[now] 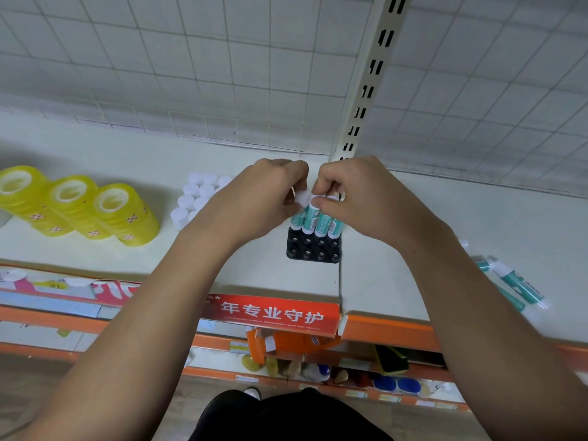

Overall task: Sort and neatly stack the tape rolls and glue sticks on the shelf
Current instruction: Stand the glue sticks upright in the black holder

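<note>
While I am facing the shelf (270, 275), left hand (254, 198): pinching a glue stick (298, 219) by its cap.
Right hand (366, 198): gripping the next stick (310, 221) — upright in black tray (313, 253).

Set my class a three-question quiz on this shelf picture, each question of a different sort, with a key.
1. True or false: the yellow tape rolls stand in three stacks, apart from the black tray.
2. Multiple choice: the tray's front holes are A) empty, B) filled with tape, C) under a lid.
3. Short answer: what do the fingers of the left hand and the right hand hold?
Key: 1 true; 2 A; 3 the upright glue sticks standing in the tray.
</note>
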Available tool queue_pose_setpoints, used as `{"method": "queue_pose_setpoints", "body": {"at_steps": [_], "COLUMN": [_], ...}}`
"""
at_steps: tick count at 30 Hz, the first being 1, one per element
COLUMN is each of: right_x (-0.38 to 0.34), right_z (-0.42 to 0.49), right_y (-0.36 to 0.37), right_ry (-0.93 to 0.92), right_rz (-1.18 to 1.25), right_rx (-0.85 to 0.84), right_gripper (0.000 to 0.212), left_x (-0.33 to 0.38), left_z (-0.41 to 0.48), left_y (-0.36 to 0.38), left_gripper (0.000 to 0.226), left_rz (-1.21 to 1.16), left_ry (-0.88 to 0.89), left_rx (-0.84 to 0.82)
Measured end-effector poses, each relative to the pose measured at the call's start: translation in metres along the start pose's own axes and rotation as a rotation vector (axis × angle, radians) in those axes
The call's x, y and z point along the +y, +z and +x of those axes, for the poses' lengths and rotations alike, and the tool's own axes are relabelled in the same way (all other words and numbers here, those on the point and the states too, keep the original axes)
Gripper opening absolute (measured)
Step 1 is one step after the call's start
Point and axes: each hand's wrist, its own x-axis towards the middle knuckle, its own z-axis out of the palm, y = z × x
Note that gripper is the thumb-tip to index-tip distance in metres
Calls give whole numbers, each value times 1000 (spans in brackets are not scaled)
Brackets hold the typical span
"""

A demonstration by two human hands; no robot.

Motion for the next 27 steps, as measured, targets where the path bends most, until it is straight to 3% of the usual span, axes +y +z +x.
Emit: {"method": "queue_pose_setpoints", "body": {"at_steps": [7,16,27], "right_x": [-2,-9,-8], "right_z": [0,4,4], "right_y": [1,-7,2], "right_ry": [24,24,11], "right_rz": [-26,-29,-13], "right_rx": [-3,-55,-42], "right_gripper": [7,11,10], "left_x": [2,12,12], "left_z": [-4,1,2], "left_y": [1,-4,-1], "left_gripper": [17,14,19], "left_rz": [-1,161,141], "left_ry": [-7,150,22], "left_rx": [-11,26,4]}}
